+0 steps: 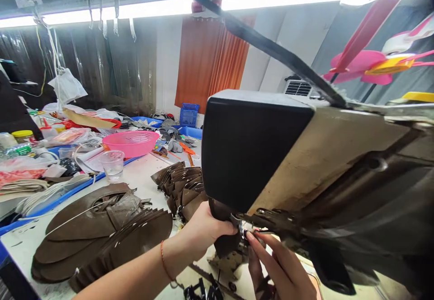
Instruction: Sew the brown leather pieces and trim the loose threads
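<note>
My left hand reaches in from the left under the head of a sewing machine. Its thumb is pressed on a dark brown leather piece, part of which the hand hides. Close beside it, my right hand has its fingertips drawn together at the metal presser foot area. What those fingers pinch, if anything, is hidden. To the left lie a fanned stack of brown leather pieces and larger oval brown pieces with white thread across them.
More brown pieces are heaped behind my left hand. A clear plastic cup and a pink basin stand farther back. Black clips or buckles lie at the bottom edge. A pink fan is at upper right.
</note>
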A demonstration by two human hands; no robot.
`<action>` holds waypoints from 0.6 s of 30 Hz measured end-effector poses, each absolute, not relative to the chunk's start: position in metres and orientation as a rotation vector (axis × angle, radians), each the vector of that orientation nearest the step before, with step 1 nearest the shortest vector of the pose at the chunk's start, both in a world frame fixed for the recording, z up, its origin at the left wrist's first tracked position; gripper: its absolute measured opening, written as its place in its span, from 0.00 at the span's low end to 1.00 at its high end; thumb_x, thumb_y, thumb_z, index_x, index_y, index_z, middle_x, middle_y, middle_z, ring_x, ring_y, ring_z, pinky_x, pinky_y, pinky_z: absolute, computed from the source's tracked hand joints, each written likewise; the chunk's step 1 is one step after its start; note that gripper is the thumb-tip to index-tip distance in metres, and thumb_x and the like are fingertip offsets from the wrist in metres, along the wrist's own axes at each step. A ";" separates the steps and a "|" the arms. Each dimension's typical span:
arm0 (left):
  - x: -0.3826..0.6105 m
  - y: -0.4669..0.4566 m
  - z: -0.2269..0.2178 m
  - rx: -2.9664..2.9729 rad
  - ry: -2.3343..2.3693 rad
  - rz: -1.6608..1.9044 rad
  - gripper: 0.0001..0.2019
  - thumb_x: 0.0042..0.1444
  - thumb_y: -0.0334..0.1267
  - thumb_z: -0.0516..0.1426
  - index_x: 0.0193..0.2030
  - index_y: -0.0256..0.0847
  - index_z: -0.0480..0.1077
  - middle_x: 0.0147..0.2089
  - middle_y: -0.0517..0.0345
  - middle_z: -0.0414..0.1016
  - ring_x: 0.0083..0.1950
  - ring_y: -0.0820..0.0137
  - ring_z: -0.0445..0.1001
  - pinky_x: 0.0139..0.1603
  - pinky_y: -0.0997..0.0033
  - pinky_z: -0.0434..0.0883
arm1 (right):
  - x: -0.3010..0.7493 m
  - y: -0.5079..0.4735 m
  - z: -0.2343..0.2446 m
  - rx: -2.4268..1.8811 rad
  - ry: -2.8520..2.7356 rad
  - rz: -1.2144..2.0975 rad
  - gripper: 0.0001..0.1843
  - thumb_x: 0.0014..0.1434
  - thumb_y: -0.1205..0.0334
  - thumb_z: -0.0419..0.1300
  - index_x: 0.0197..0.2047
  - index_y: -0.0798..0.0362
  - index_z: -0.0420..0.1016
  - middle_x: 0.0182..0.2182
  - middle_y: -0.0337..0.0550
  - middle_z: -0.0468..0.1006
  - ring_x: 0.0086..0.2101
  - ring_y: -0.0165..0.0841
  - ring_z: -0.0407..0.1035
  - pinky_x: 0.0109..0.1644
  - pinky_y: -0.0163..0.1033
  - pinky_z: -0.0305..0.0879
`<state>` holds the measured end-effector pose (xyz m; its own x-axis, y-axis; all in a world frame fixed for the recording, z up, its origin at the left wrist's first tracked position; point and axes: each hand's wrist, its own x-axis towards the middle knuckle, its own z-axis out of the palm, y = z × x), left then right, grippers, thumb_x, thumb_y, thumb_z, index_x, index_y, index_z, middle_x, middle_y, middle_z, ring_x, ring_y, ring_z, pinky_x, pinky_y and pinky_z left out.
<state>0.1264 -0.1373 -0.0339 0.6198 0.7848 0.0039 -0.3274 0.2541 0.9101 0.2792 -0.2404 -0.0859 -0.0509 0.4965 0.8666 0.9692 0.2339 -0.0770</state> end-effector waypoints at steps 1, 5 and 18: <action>0.126 -0.137 -0.034 1.069 0.515 0.803 0.10 0.36 0.30 0.66 0.30 0.34 0.77 0.31 0.55 0.77 0.35 0.65 0.73 0.42 0.65 0.70 | 0.278 -0.241 -0.086 -1.386 -1.662 -0.722 0.25 0.58 0.69 0.59 0.57 0.39 0.73 0.45 0.40 0.80 0.41 0.41 0.77 0.41 0.41 0.74; 0.127 -0.134 -0.035 1.094 0.540 0.823 0.12 0.35 0.31 0.67 0.31 0.33 0.78 0.29 0.54 0.77 0.36 0.63 0.74 0.42 0.65 0.71 | 0.276 -0.240 -0.085 -1.396 -1.668 -0.708 0.27 0.58 0.71 0.60 0.58 0.40 0.71 0.45 0.42 0.79 0.42 0.41 0.76 0.42 0.42 0.73; 0.126 -0.129 -0.036 1.100 0.493 0.810 0.14 0.35 0.34 0.69 0.32 0.33 0.78 0.31 0.54 0.78 0.36 0.64 0.74 0.43 0.66 0.70 | 0.275 -0.239 -0.086 -1.388 -1.637 -0.647 0.24 0.56 0.67 0.60 0.55 0.40 0.75 0.43 0.42 0.81 0.40 0.44 0.77 0.44 0.47 0.75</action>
